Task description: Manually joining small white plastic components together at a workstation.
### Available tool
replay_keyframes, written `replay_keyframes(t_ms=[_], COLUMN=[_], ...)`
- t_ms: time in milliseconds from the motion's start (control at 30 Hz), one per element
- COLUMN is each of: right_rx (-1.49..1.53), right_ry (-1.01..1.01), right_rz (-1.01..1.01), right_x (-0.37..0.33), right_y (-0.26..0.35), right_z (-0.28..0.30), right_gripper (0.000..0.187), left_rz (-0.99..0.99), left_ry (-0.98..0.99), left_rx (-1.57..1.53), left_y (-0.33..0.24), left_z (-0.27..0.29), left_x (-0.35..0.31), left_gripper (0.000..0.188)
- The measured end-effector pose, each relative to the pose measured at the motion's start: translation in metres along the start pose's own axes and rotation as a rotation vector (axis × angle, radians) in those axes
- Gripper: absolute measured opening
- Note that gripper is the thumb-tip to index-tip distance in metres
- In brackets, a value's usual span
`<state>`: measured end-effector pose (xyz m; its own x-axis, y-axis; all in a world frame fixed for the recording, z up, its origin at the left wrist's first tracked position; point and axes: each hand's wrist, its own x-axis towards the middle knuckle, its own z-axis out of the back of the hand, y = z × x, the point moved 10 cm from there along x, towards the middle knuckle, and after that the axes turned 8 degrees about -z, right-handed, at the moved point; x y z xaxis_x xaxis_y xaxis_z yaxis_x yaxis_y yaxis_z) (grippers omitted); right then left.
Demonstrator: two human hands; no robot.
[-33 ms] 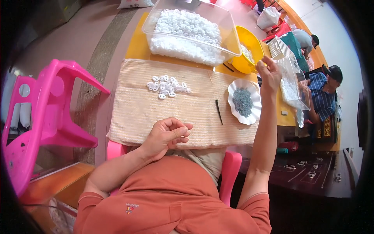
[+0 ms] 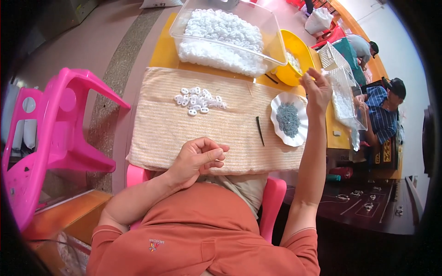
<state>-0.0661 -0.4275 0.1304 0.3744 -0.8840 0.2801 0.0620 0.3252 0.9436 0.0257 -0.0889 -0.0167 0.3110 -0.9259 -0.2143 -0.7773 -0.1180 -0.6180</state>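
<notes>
My left hand point(image 2: 202, 157) hovers over the front edge of a striped beige towel point(image 2: 184, 142), its fingers curled and thumb pressed to them. Anything within that pinch is too small to make out. Raised at the right, my right hand point(image 2: 317, 90) is beside the rim of a yellow bowl point(image 2: 301, 46), thumb and fingertips together; what they hold, if anything, cannot be seen. White two-holed oval plastic pieces point(image 2: 198, 100) lie in a loose pile on the towel. Small grey-blue bits point(image 2: 288, 119) fill a white scalloped dish point(image 2: 301, 133) near my right forearm.
A clear plastic bin point(image 2: 221, 49) of white pieces stands behind the towel. One thin black stick point(image 2: 260, 131) lies left of the dish. White baskets point(image 2: 343, 89) stand at the right, near a seated person point(image 2: 384, 108). A pink plastic chair point(image 2: 64, 124) is at the left.
My right hand has shifted very slightly left and down toward the yellow bowl. My left hand holds the same pose, and the pile looks unchanged.
</notes>
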Motion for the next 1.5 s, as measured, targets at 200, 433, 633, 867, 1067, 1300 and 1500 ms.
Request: replay_keyframes(t_ms=[200,433,633,867,1067,1300,1500], right_rx=[-0.168,-0.482,-0.796,-0.879,-0.789,-0.805,-0.532], right_ry=[0.332,0.638,0.563,0.639,0.671,0.656,0.611], right_rz=[-0.003,0.185,0.318,0.259,0.335,0.427,0.21], right_x=[-0.089,-0.148,-0.147,-0.147,-0.151,-0.154,-0.172], right_y=[0.004,0.0,0.004,-0.009,-0.01,-0.013,-0.005], right_z=[-0.084,-0.173,-0.186,-0.191,-0.188,-0.177,-0.159], right_gripper=[0.015,0.019,0.018,0.018,0.014,0.011,0.011], left_rz=[-0.007,-0.019,-0.023,-0.029,-0.038,-0.069,-0.094], left_ry=[0.025,0.011,-0.002,-0.002,-0.011,-0.024,-0.083], left_rx=[0.01,0.008,0.025,0.031,0.026,0.01,0.007], left_y=[0.0,0.001,-0.001,-0.002,0.0,-0.001,-0.005], left_z=[0.001,0.003,0.003,0.004,0.007,0.011,0.019], left_x=[0.001,0.001,0.001,0.002,0.002,0.003,0.005], left_gripper=[0.006,0.007,0.006,0.006,0.006,0.009,0.01])
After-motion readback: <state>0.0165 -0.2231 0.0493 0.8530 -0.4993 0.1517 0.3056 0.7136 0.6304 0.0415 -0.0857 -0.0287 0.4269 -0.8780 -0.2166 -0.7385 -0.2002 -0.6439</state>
